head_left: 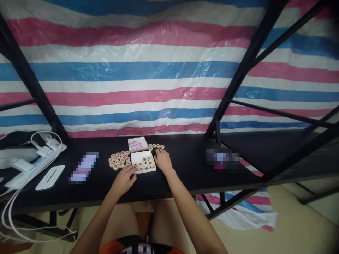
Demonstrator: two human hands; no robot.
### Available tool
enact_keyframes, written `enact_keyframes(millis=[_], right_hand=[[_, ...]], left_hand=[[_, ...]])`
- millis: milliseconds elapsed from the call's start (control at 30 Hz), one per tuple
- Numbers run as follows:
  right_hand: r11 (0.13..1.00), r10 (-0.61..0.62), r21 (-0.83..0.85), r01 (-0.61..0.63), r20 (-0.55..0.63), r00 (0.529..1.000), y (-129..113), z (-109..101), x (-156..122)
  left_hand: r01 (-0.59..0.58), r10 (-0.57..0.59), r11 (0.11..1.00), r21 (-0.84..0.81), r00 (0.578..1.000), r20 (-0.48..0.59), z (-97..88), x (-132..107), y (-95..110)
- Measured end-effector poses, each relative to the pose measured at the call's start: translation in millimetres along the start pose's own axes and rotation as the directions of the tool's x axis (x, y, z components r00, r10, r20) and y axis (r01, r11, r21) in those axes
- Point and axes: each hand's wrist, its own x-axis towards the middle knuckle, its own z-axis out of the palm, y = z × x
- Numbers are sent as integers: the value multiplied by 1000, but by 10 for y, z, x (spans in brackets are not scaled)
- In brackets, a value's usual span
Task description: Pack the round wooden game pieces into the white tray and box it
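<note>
An open white box [136,157] stands on the black table with several xiangqi pieces [147,163] inside, their characters dark. My left hand [124,180] lies at the box's near left corner, fingers stretched over the rim and thumb apart; whether a fingertip touches a piece is hidden. Beside the right wall is my right hand [163,161], its fingers slightly bent and its thumb near the rim. Just beyond those fingers sits a short row of loose pieces [158,146]. Red-marked pieces [119,159] are grouped left of the box. Behind it lies the box lid [138,144], printed inside.
A blurred-out phone-like object [84,167] and a white flat case [50,177] lie to the left. Farther left are a power strip [39,162] and white cables. Another blurred object [221,157] sits on the right. Black metal posts [237,81] frame a striped plastic sheet [137,70].
</note>
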Motion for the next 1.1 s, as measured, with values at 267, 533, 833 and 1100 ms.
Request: enact_keyframes(millis=[267, 533, 833, 1100], right_hand=[[993, 114, 31, -114, -10, 993, -68, -68, -76], [956, -71, 256, 143, -270, 960, -236, -192, -99], [920, -298, 269, 283, 13, 955, -621, -49, -77], [904, -400, 195, 380, 73, 914, -593, -150, -68]], left_hand=[[22, -22, 1000, 4, 1000, 22, 7, 7, -5], [19, -19, 1000, -2, 1000, 18, 24, 0, -15], [5, -5, 1000, 6, 1000, 6, 8, 12, -17], [2, -2, 1000, 7, 1000, 0, 9, 14, -8]])
